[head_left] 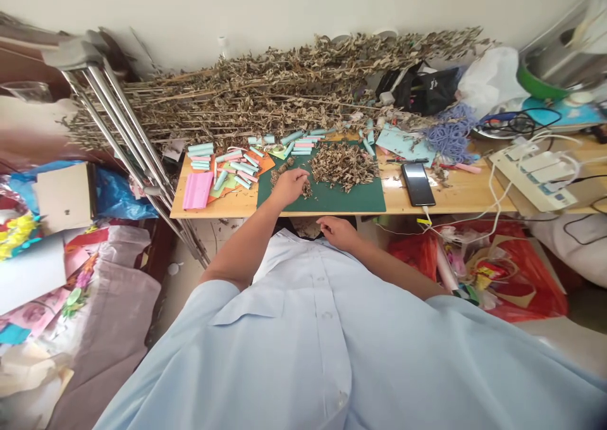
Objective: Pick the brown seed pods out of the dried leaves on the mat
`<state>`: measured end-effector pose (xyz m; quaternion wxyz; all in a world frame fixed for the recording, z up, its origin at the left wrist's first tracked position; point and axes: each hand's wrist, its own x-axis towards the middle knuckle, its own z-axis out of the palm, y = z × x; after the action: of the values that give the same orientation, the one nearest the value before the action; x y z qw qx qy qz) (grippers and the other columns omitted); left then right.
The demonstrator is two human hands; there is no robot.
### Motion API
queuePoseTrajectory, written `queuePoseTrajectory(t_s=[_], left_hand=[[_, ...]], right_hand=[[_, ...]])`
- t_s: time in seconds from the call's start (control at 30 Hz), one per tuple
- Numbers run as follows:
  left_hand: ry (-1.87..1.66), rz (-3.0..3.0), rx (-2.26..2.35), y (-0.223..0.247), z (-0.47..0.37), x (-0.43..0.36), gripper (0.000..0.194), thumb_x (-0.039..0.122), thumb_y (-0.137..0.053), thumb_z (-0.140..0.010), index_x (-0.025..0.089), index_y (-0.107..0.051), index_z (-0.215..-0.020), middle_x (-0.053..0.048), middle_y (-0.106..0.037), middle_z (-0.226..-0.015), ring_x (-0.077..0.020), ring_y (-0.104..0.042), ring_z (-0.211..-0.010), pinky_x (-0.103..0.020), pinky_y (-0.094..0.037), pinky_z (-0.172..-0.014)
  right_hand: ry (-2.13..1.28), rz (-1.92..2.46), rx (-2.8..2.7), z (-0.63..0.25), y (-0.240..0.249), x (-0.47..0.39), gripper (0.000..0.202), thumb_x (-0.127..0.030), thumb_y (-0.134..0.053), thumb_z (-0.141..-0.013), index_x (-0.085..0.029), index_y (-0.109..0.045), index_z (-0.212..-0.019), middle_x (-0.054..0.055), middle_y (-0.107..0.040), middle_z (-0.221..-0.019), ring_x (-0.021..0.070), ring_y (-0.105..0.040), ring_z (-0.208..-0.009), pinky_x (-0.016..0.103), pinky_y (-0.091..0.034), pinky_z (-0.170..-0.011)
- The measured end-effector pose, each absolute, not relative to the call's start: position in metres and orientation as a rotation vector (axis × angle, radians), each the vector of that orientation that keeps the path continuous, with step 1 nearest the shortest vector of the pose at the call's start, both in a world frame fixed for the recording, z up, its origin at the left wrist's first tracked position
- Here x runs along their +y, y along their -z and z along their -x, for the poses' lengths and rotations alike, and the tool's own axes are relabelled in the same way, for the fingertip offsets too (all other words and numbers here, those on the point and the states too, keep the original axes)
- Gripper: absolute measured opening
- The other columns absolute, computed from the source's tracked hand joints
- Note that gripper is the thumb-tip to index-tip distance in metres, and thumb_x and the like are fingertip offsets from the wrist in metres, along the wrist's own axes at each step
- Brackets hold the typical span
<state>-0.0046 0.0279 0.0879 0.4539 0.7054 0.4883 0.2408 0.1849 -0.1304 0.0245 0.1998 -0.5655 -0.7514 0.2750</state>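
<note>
Dried stalks (284, 85): bundled behind the green mat (332, 201). Dried-leaf pile (344, 166): on the mat, right of centre. Left hand (288, 187): over the mat's left part, beside loose leaf bits (307, 191); fingers curled narrow, contents cannot be told. Right hand (337, 233): just in front of the mat, fingers loosely bent; grip unclear. Paper rolls (220, 180): mostly left of the mat.

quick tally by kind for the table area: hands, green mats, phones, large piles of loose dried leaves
Hands: 2 (left hand, right hand)
Green mat: 1
Phone: 1
Large leaf pile: 1
Total: 5
</note>
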Motion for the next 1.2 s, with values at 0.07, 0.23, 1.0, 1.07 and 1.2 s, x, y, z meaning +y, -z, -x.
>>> queuePoseTrajectory(t_s=[0.07,0.23,1.0,1.07,1.2], left_hand=[[-0.588,-1.785,1.231,-0.087,0.006,0.03,0.033,0.022,-0.048,-0.093,0.018,-0.071,-0.116,-0.005,-0.076,-0.101,-0.0152,-0.065,-0.066,-0.03,-0.053,-0.072],[-0.681,-1.92,1.338,-0.084,0.008,0.028,0.028,0.022,-0.059,-0.088,0.021,-0.074,-0.111,-0.007,-0.075,-0.109,-0.0228,-0.068,-0.101,-0.034,-0.052,-0.094],[-0.865,-1.51,1.162,-0.046,0.011,-0.024,0.027,0.036,-0.065,-0.085,0.016,-0.072,-0.101,-0.003,-0.067,-0.077,-0.0127,-0.057,-0.065,-0.024,-0.046,-0.063],[-0.875,-1.485,1.138,-0.043,0.011,-0.024,0.028,0.038,-0.065,-0.085,0.015,-0.072,-0.101,-0.002,-0.065,-0.074,-0.0112,-0.055,-0.06,-0.023,-0.044,-0.059],[-0.862,-1.429,1.091,-0.044,0.011,-0.024,0.031,0.04,-0.064,-0.086,0.015,-0.071,-0.103,-0.001,-0.066,-0.074,-0.0096,-0.054,-0.055,-0.023,-0.043,-0.055]], right_hand=[[-0.756,1.599,-2.144,-0.187,-0.022,-0.13,0.032,-0.011,-0.054,-0.089,-0.019,-0.07,-0.115,0.007,-0.076,-0.107,0.0193,-0.071,-0.094,0.029,-0.053,-0.087],[-0.722,1.669,-2.184,-0.191,-0.016,-0.129,0.021,-0.022,-0.056,-0.094,-0.023,-0.073,-0.107,0.005,-0.078,-0.106,0.022,-0.072,-0.096,0.032,-0.054,-0.087],[-0.281,1.97,-1.824,-0.194,-0.053,-0.062,0.035,-0.037,-0.057,-0.095,-0.02,-0.068,-0.123,0.014,-0.064,-0.127,0.028,-0.069,-0.096,0.04,-0.057,-0.085],[-0.248,1.879,-1.787,-0.194,-0.053,-0.068,0.035,-0.037,-0.055,-0.096,-0.02,-0.068,-0.124,0.013,-0.065,-0.127,0.0269,-0.069,-0.097,0.04,-0.057,-0.087],[-0.21,1.661,-1.802,-0.191,-0.051,-0.078,0.035,-0.036,-0.049,-0.099,-0.021,-0.067,-0.126,0.013,-0.066,-0.128,0.0264,-0.067,-0.108,0.039,-0.057,-0.095]])
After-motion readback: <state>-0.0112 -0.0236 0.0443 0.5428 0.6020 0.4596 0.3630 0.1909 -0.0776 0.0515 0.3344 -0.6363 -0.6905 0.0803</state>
